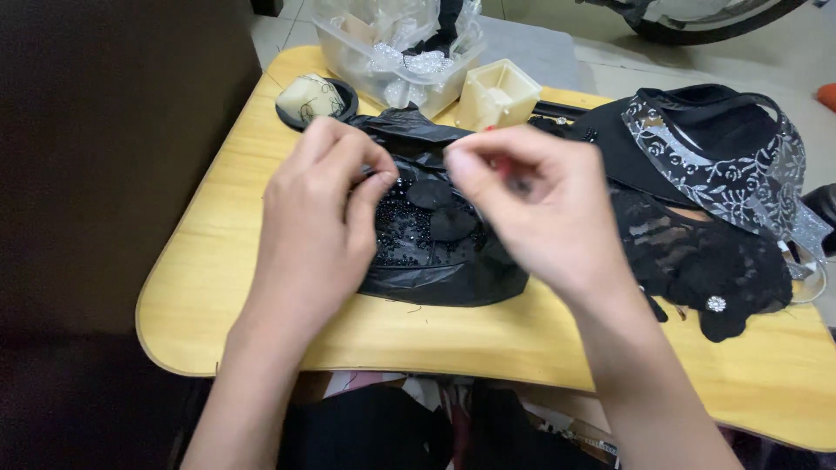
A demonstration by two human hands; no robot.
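My left hand (318, 222) and my right hand (535, 204) hover together over an open black plastic bag (453, 278) filled with tiny black beads (402, 231). The left thumb and forefinger pinch together just above the beads; what they hold is too small to see. The right fingers are curled and pinched near something small and reddish; I cannot tell what it is. Two dark round fabric pieces (440, 209) lie on the beads between my hands.
A yellow wooden lap table (218, 261) carries everything. Black lace fabric (697, 261) with a sparkly button and silver-patterned ribbon (731, 187) lie at the right. Behind stand a clear plastic box (392, 52), a cream square container (496, 91) and a dark round dish (313, 100).
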